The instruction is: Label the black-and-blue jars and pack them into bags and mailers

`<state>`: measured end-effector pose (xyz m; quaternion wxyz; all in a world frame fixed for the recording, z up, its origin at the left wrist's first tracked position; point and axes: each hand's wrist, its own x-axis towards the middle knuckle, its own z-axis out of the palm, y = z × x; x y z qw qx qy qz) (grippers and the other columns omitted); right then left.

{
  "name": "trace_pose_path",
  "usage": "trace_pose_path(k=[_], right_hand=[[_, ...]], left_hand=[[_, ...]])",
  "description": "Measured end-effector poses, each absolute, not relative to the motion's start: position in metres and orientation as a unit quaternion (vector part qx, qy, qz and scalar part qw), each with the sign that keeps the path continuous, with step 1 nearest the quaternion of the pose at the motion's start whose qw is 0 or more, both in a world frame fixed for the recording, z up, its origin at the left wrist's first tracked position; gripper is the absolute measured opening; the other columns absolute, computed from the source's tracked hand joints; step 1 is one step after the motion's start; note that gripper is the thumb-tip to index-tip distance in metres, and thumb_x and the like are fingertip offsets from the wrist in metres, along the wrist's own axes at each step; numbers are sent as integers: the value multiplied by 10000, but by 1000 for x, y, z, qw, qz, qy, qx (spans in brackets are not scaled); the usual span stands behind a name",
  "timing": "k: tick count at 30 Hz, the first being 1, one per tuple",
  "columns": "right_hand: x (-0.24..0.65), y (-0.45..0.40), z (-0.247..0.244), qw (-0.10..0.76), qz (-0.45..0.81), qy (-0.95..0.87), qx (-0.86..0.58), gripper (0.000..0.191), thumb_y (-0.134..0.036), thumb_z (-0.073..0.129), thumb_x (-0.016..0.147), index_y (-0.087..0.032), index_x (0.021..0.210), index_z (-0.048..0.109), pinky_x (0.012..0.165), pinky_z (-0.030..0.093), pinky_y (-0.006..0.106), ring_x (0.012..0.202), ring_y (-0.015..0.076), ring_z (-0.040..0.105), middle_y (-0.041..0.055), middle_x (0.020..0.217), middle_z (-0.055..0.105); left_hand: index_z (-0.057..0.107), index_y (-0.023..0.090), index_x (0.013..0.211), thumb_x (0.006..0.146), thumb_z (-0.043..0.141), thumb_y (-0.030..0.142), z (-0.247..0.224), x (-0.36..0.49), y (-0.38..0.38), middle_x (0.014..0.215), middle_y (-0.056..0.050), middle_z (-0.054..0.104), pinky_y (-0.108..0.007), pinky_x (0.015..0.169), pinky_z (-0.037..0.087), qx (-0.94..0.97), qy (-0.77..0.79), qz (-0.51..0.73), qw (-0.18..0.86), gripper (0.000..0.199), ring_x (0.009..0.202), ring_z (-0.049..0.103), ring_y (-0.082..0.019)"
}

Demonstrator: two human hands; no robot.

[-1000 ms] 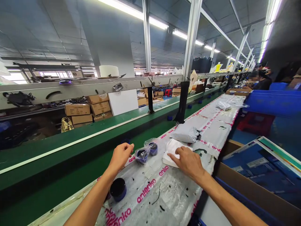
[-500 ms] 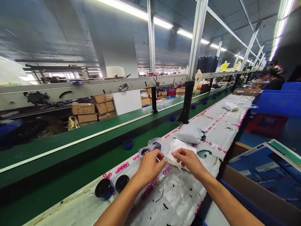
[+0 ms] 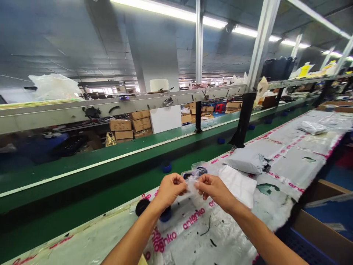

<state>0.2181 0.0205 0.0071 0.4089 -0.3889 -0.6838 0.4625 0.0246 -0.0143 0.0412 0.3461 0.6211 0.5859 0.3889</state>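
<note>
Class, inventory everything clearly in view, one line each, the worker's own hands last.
Clear plastic: one, transparent, centre
Bagged round items: two, dark, beyond the plastic
Dark round pieces: two, black and blue, flanking the left forearm
Table cover: one, whitish, pink lettering, below the plastic
Belt: one, green, beyond the cover
Blue pieces: at least four, blue, on the belt
White pile: one, white, right of the plastic
Packets: two, pale grey, farther along the cover
Cardboard boxes: several, brown, across the belt
Shelf: one, pale grey, above the belt
Cylinder: one, white, at the shelf
Lights: several, white, overhead
Left hand and right hand: two, bare, pinching the plastic
</note>
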Motion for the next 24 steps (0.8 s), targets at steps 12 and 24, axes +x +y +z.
trace_pose_path(k=[12,24], right_hand=[[128,17,-26,367,115,-875,-295,198,-141,538,964,-206,808,640,783,472,321,862,231,649,78,858,701],[150,-7,-36,293,85,-917,-255,125,-86,630,891,-202,924,662,769,503,292,878,202,675,38,946,717]], left_hand=[[654,232,1067,894,491,83,25,-54,-52,1028,-54,720,-311,808,414,659,729,183,-11,280,967,661,-232],[696,207,853,831,567,93,34,-52,-79,902,-73,764,-365,812,430,739,672,43,-5,173,911,697,-272]])
